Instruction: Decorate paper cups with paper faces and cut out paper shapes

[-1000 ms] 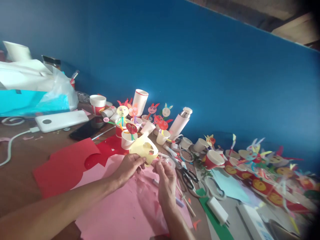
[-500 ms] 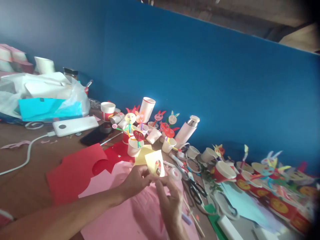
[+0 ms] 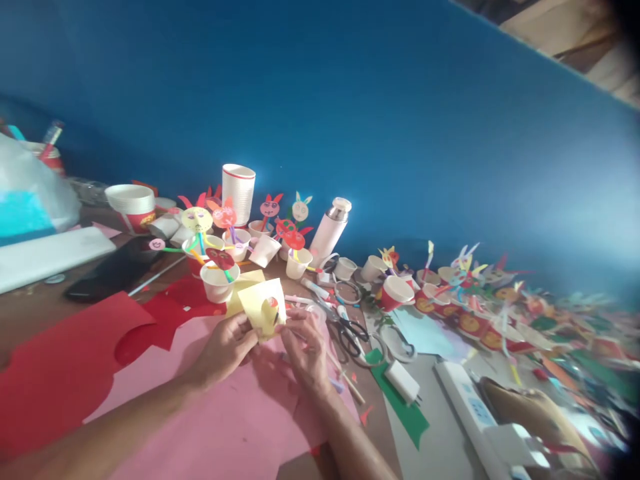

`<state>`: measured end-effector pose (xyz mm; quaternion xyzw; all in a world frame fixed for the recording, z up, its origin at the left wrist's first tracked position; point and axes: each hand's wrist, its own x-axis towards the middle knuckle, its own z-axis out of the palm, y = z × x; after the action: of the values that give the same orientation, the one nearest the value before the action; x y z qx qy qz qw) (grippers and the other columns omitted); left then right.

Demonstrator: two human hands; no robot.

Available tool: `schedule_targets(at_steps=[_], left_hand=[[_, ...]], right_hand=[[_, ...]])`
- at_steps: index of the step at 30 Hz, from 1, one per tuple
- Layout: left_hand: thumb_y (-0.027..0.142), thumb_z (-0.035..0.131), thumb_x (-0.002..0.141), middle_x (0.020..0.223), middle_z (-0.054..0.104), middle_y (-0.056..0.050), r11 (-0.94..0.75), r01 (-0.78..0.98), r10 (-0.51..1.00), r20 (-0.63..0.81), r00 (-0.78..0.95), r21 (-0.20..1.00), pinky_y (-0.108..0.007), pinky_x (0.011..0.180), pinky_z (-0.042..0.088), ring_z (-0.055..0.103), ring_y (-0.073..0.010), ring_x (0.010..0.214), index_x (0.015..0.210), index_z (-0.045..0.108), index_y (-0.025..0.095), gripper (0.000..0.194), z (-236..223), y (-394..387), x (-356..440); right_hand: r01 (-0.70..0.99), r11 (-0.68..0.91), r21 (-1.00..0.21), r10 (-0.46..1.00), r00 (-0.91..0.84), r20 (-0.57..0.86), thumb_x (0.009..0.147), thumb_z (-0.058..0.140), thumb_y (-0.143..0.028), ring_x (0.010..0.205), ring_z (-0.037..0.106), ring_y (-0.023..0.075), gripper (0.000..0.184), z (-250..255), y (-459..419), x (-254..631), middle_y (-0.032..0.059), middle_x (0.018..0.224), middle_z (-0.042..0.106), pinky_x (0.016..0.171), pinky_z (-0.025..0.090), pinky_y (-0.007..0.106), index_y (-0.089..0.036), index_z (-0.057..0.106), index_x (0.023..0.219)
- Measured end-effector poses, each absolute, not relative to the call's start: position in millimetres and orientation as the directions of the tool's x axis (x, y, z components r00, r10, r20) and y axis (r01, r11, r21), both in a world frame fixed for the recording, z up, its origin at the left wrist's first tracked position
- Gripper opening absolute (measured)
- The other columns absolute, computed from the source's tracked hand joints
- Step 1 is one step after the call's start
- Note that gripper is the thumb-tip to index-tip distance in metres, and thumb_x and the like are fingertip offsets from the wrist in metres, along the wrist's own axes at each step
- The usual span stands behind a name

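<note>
With the held yellow paper as the dial's centre, the blue wall (image 3: pixel 400 120) spans the far side, top of the clock. The bench (image 3: pixel 30 320) runs below it. Pink paper (image 3: pixel 200 427) spreads at 6 o'clock; red paper (image 3: pixel 65 373) lies toward 8. The left hand (image 3: pixel 227 347) has its thumb and fingers pinched on the yellow paper's lower left edge. The right hand (image 3: pixel 307 350) has its fingertips drawn together at the lower right edge; whether they grip it, I cannot tell. A pale flask (image 3: pixel 327 237) leans between 1 and 2, black-handled scissors (image 3: pixel 350 339) lie between 3 and 4. The yellow paper (image 3: pixel 254 301), with a cut-out hole, is held above the pink paper's far edge.
</note>
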<state>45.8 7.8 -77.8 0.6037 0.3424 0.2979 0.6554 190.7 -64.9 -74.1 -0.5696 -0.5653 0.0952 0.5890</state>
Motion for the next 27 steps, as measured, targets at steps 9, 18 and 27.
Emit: schedule_targets(at_steps=[9, 18, 27], left_hand=[[0.041, 0.052, 0.084, 0.081, 0.063, -0.001, -0.044, 0.004, 0.774, 0.032, 0.632, 0.999, -0.020, 0.045, 0.040, 0.053, -0.0104, 0.055, 0.101, 0.055, 0.019, 0.029, -71, 11, 44], [0.039, 0.069, 0.068, 0.087, 0.062, -0.007, -0.887, 0.232, 0.348, 0.248, 0.904, 0.400, -0.038, 0.082, 0.039, 0.053, -0.0242, 0.087, 0.088, 0.068, 0.020, 0.027, -61, 1, 30], [0.015, 0.051, 0.078, 0.069, 0.057, -0.001, -0.776, 0.177, 0.447, 0.330, 0.832, 0.606, -0.025, 0.066, 0.037, 0.052, -0.0136, 0.068, 0.069, 0.061, 0.017, 0.013, -31, 13, 25]], right_hand=[[0.612, 0.237, -0.755, 0.649, 0.478, 0.591, 0.083, 0.055, -0.026, 0.078, 0.063, 0.0168, 0.015, -50, -76, 214, 0.0029, 0.080, 0.069, 0.075, 0.047, 0.030, -0.019, 0.068, 0.079], [0.570, 0.024, -0.821, 0.365, 0.760, 0.538, 0.082, 0.057, -0.040, 0.075, 0.063, 0.0194, 0.029, -51, -78, 276, 0.0079, 0.081, 0.071, 0.070, 0.047, 0.030, -0.014, 0.067, 0.086], [0.708, 0.035, -0.705, 0.519, 0.590, 0.619, 0.078, 0.060, -0.036, 0.100, 0.058, 0.0229, 0.021, -64, -73, 268, 0.0103, 0.107, 0.063, 0.088, 0.042, 0.035, -0.018, 0.070, 0.078]])
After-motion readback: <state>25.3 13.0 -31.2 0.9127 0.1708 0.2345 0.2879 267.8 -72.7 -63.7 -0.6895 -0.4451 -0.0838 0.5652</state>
